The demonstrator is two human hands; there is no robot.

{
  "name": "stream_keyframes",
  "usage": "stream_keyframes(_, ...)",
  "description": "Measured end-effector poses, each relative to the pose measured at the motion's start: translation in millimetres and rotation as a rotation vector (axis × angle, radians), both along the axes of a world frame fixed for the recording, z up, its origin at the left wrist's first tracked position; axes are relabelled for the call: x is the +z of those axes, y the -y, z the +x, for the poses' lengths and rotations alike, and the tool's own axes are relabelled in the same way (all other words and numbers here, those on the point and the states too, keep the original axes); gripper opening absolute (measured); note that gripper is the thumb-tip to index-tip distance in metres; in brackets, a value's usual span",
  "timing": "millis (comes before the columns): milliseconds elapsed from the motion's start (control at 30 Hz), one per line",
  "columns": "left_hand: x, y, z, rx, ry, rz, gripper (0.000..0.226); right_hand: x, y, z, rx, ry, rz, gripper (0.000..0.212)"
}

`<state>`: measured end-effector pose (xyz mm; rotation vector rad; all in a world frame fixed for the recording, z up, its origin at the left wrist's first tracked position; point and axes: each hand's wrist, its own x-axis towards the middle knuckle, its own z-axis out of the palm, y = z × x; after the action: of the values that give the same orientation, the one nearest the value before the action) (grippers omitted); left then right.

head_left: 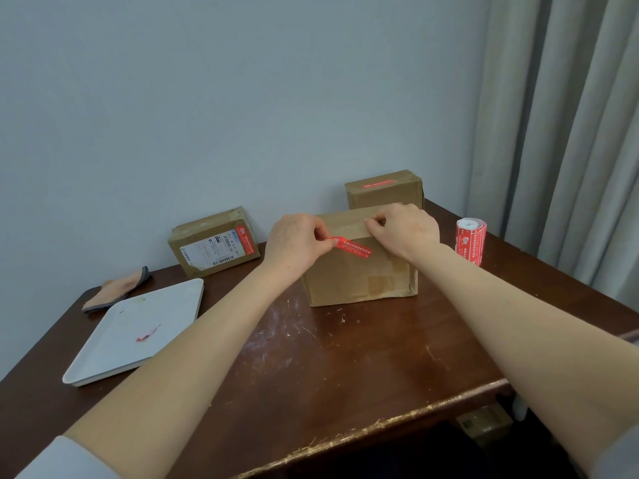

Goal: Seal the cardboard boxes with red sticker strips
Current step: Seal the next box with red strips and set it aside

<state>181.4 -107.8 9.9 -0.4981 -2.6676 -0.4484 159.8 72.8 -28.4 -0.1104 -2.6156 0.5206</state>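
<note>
A cardboard box (359,274) stands in the middle of the dark wooden table. A red sticker strip (352,247) with white print lies slanted across its near face, just below the top edge. My left hand (297,242) pinches the strip's left end. My right hand (404,231) rests on the box's top right, its fingers curled over the top edge, covering the strip's right end. A roll of red stickers (470,240) stands upright to the right of the box.
Another box with a red strip on top (383,191) stands behind the middle one. A box with a shipping label and red strip (212,242) sits at the back left. A white tray (138,330) holding a red scrap and a folded cloth (117,288) lie on the left.
</note>
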Motion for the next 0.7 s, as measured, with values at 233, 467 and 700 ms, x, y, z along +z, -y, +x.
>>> stream_keyframes(233, 4.1, -0.6, 0.3, 0.02, 0.017, -0.022, 0.014, -1.3, -0.6, -0.4, -0.002, -0.002, -0.001, 0.04)
stream_keyframes(467, 5.1, -0.7, 1.5, 0.018, 0.025, -0.023, 0.012, -0.9, -1.2, -0.8, -0.002, 0.009, -0.008, 0.039)
stream_keyframes(700, 5.6, -1.0, 1.7, 0.019, 0.029, -0.033, 0.011, -1.4, -1.7, -1.0, -0.008, 0.005, -0.016, 0.039)
